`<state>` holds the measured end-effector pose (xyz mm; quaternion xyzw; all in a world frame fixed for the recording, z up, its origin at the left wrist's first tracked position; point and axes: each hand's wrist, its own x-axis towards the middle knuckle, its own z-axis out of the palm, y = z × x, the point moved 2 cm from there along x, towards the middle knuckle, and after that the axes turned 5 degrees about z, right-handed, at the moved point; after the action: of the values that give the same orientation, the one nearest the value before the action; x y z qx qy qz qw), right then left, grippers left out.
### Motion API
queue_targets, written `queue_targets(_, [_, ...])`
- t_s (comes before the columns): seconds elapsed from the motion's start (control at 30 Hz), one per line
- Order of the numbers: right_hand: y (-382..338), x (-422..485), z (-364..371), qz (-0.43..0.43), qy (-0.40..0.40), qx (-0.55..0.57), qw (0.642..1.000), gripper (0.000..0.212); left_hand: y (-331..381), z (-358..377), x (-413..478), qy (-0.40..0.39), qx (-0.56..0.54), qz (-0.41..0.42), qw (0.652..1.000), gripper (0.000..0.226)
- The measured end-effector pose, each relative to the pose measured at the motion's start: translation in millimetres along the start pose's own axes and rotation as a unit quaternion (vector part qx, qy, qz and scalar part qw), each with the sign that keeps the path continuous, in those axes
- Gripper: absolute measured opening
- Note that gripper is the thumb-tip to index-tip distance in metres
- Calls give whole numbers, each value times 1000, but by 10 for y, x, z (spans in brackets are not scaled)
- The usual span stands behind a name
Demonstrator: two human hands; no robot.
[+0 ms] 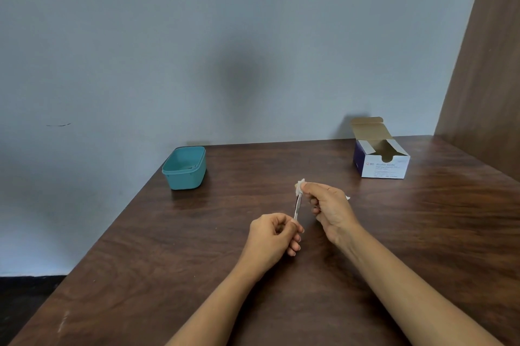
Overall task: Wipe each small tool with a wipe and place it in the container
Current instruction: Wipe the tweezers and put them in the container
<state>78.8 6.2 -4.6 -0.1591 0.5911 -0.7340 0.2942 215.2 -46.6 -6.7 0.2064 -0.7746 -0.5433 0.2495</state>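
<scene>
While the left grip is pinching the tool's base, the right grip is pinching the wipe. It is wrapping the tip.

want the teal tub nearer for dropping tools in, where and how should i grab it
Take the teal tub by its near rim, coming from the front right. It stands upright and lidless with a lip round the top, so fingers can hook inside, thumb outside. The wall behind and the table edge at its left probably make other sides awkward.
</scene>
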Motion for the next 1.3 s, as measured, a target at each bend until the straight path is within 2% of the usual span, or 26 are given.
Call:
queue_targets(0.2, [26,24,-16,23,-10,21,999,9,0,4,3,1,6,0,1000,25])
queue_targets(0.4, [37,-5,-16,16,12,10,1000,23,-3,9,13,3,9,0,1000,25])
queue_targets(0.5, [12,-32,1,9,17,9,1000,10,-3,8,17,4,8,-4,1000,25])
queue_targets(0.6, [9,-13,-1,3,22,11,1000,15,-5,12,16,6,7,-6,1000,24])
queue_targets(0.73, [18,1,2,9,-2,15,1000,5,-18,13,23,11,8,-7,1000,24])
queue_targets(0.9, [12,-8,-9,37,-1,34,999,11,-31,17,39,16,7,-4,1000,25])
queue_targets(1.07, [2,-50,10,26,18,10,999,24,-28,25,43,15,4,1,1000,25])
queue_targets(1.2, [-21,-78,20,12,16,0,1000,10,-14,23,31,19,7,5,1000,24])
queue_targets(1.3, [-38,-79,23,5,-3,-15,1000,13,-2,28,26,25,8,9,1000,25])
